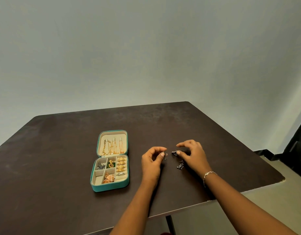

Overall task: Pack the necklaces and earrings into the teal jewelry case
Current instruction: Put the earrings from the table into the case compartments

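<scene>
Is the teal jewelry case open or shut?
Open: the teal jewelry case lies spread flat, both halves facing up, necklaces exposed.
</scene>
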The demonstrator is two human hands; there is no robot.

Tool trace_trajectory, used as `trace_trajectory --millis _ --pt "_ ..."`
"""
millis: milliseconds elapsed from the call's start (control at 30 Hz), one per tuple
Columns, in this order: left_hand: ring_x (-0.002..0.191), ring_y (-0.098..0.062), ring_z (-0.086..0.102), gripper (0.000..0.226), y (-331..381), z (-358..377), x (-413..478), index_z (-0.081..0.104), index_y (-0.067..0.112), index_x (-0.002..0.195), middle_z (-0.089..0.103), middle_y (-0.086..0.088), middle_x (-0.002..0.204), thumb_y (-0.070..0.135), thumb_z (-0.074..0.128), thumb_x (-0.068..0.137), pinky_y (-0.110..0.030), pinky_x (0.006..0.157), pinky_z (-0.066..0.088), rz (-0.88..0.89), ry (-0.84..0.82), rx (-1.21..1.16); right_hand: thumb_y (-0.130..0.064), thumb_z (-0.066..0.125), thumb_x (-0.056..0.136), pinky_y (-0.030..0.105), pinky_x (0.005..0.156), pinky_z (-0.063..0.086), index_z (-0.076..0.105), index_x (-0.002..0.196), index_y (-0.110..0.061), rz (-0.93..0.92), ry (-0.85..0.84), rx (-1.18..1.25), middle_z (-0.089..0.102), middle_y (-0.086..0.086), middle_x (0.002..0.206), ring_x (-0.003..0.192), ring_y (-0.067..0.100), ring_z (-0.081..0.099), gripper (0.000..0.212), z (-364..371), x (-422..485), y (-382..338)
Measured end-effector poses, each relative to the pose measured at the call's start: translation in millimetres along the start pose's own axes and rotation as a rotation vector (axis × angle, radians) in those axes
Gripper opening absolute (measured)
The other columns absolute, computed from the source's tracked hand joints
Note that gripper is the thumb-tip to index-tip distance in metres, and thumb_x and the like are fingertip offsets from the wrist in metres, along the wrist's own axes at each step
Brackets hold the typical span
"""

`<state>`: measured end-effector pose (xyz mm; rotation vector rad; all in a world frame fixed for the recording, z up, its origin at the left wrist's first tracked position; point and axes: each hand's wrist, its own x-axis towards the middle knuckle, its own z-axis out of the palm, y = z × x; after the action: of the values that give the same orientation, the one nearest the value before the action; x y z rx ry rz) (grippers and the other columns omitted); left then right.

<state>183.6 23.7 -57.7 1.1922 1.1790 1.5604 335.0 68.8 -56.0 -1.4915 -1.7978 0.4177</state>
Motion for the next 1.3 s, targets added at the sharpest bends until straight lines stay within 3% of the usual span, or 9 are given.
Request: trace_trajectory --millis 200,333,500,633,767,1000,1067,1167,1300 --pt "0.078 -0.015 0.060 0.028 2 0 -2 0.064 0.017 0.081 0.064 -0.001 0.080 -0.008 0.053 0.085 -0.028 0.070 0.048 -0.005 0.012 -0.014 -0.019 0.064 0.081 0.027 0.082 0.028 0.069 0.086 -0.027 -0.076 -0.070 -0.167 0.055 -0.008 0.099 0.107 0.013 0.043 0.010 4 5 -4" --pt "0.077 -0.012 0.061 0.028 0 -1 -1 0.064 0.018 0.082 0.064 -0.001 0.082 -0.007 0.053 0.086 -0.025 0.069 0.049 0.000 0.004 0.000 -0.012 0.066 0.079 0.032 0.084 0.039 0.068 0.078 -0.024 -0.080 -0.009 -0.044 0.060 -0.008 0.089 0.098 0.015 0.050 0.012 3 3 -3" --pt "0.077 -0.012 0.060 0.032 -6 0 3 0.066 0.023 0.084 0.065 -0.010 0.091 -0.005 0.052 0.086 -0.022 0.067 0.048 0.028 -0.017 0.041 -0.006 0.066 0.078 0.007 0.068 0.037 0.069 0.078 -0.020 -0.086 0.061 0.191 0.065 -0.011 0.080 0.081 0.008 0.055 0.014 -2 -3 -6" --pt "0.076 -0.011 0.057 0.030 -12 0 5 0.067 0.025 0.080 0.064 -0.004 0.084 -0.003 0.056 0.084 -0.030 0.073 0.048 0.028 -0.004 0.065 -0.001 0.066 0.078 0.013 0.061 0.042 0.062 0.080 -0.023 -0.066 0.114 0.374 0.063 -0.004 0.073 0.068 0.004 0.057 0.023 -2 -7 -7" --pt "0.069 -0.001 0.054 0.027 -12 1 5 0.066 0.024 0.078 0.064 0.003 0.078 -0.002 0.059 0.083 -0.023 0.069 0.045 0.035 0.009 0.082 0.003 0.063 0.079 0.033 0.066 0.048 0.063 0.072 -0.019 -0.057 0.113 0.455 0.065 -0.005 0.073 0.070 0.014 0.060 0.023 -4 -6 -5" --pt "0.073 -0.007 0.056 0.027 -15 1 7 0.066 0.023 0.078 0.065 0.003 0.078 -0.003 0.059 0.082 -0.028 0.071 0.046 0.043 0.021 0.077 0.019 0.046 0.078 0.015 0.079 0.048 0.069 0.084 -0.023 -0.080 0.035 0.507 0.069 -0.004 0.094 0.087 0.006 0.064 0.049 -5 -9 -8" --pt "0.073 -0.005 0.057 0.029 -14 1 7 0.066 0.023 0.079 0.065 0.003 0.079 -0.005 0.058 0.082 -0.027 0.071 0.046 0.040 0.025 0.064 0.017 0.054 0.076 0.021 0.076 0.049 0.070 0.083 -0.021 -0.071 0.030 0.533 0.069 -0.002 0.092 0.080 0.012 0.063 0.042 -5 -8 -10" --pt "0.074 -0.006 0.057 0.032 -15 0 8 0.067 0.024 0.080 0.065 0.001 0.080 -0.007 0.058 0.081 -0.028 0.072 0.046 0.029 0.025 0.046 0.010 0.065 0.074 0.024 0.070 0.049 0.069 0.079 -0.021 -0.076 0.033 0.560 0.070 -0.002 0.087 0.069 0.008 0.059 0.031 -4 -8 -17" --pt "0.074 -0.009 0.057 0.031 -14 0 7 0.068 0.024 0.080 0.065 0.001 0.080 -0.006 0.059 0.081 -0.029 0.070 0.046 0.030 0.025 0.041 0.005 0.067 0.074 0.013 0.063 0.043 0.068 0.074 -0.019 -0.136 0.046 0.494 0.064 -0.002 0.083 0.070 -0.002 0.057 0.024 -5 -9 -26"
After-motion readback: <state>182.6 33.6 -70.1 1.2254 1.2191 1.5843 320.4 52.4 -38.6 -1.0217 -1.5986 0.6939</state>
